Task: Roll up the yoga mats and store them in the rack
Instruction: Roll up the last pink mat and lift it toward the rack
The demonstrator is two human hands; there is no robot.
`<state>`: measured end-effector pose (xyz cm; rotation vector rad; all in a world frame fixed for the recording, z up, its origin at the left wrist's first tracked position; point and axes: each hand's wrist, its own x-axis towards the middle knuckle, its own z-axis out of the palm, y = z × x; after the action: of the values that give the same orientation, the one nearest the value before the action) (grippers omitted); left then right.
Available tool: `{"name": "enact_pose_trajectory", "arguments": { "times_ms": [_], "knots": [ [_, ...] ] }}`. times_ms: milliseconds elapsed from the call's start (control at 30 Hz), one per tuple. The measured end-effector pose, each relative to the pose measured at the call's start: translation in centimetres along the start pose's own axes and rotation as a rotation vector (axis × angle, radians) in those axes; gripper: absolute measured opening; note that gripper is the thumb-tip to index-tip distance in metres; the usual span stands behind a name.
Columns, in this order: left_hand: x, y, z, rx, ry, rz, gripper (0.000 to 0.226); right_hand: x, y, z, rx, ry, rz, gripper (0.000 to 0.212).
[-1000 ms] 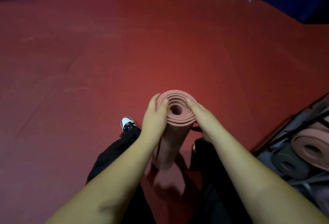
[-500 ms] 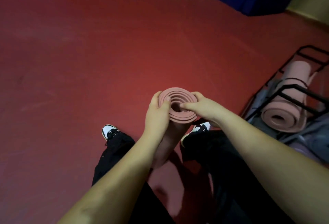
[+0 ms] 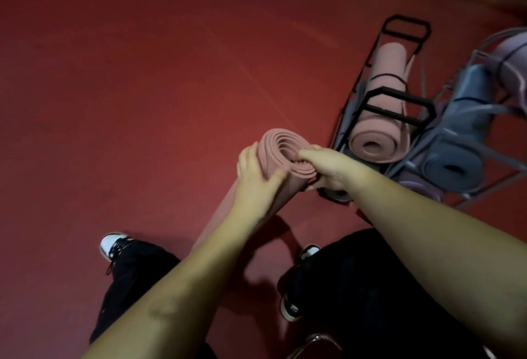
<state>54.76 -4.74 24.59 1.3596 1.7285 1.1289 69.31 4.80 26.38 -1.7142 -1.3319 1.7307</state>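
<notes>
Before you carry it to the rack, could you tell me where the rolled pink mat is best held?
Probably round the body just below its top end, one hand from each side. The rolled pink mat stands tilted on the floor, its spiral end up; the left hand wraps the outer layer while the right hand pinches the rim. A grip encircling the tube should stop the layers unrolling.

The mat (image 3: 281, 156) I hold is dusty pink, its end a spiral of pink rings. Beside it, the rack (image 3: 399, 102) is black wire, holding a matching pink mat (image 3: 379, 136), a slate-blue one (image 3: 453, 164) and a lilac one (image 3: 513, 53). The floor (image 3: 142, 87) is deep red; my trousers (image 3: 137, 267) are black.
</notes>
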Motion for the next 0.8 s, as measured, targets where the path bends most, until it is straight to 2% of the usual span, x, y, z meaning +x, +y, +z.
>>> {"name": "enact_pose_trajectory", "arguments": {
  "times_ms": [67, 133, 200, 267, 333, 433, 533, 633, 700, 767, 800],
  "knots": [
    [0.4, -1.1, 3.4, 0.207, -0.155, 0.024, 0.127, 1.6, 1.9, -3.6, 0.067, -0.007, 0.047, 0.045],
    [1.3, -1.8, 7.5, 0.432, -0.193, 0.036, 0.142, 3.3, 3.7, -7.0, 0.144, -0.014, 0.096, 0.053],
    [2.7, -1.9, 10.9, 0.572, -0.19, 0.042, 0.146, 4.7, 5.3, -9.5, 0.195, 0.006, 0.126, 0.039],
    [4.3, -1.9, 14.7, 0.661, -0.248, 0.055, 0.146, 6.1, 7.6, -12.3, 0.256, 0.041, 0.165, 0.019],
    [5.3, -2.1, 17.8, 0.716, -0.347, 0.065, 0.146, 7.2, 10.3, -14.7, 0.319, 0.062, 0.211, 0.016],
    [5.8, -2.9, 22.5, 0.811, -0.472, 0.119, 0.14, 8.1, 15.1, -17.6, 0.429, 0.076, 0.29, 0.019],
    [5.4, -4.0, 25.7, 0.87, -0.491, 0.217, 0.129, 8.2, 19.5, -19.4, 0.581, 0.123, 0.307, 0.02],
    [4.9, -6.3, 28.9, 0.915, -0.568, 0.291, 0.126, 7.8, 25.0, -21.9, 0.773, 0.218, 0.354, 0.041],
    [4.5, -7.3, 30.4, 0.971, -0.648, 0.324, 0.128, 7.0, 29.9, -23.0, 0.688, 0.33, 0.463, 0.04],
    [4.3, -8.3, 31.9, 0.965, -0.726, 0.355, 0.129, 5.9, 36.1, -22.9, 0.239, 0.408, 0.599, 0.025],
    [4.2, -8.6, 32.3, 0.932, -0.767, 0.355, 0.129, 5.2, 39.3, -22.4, 0.032, 0.353, 0.662, 0.021]
  ]
}}
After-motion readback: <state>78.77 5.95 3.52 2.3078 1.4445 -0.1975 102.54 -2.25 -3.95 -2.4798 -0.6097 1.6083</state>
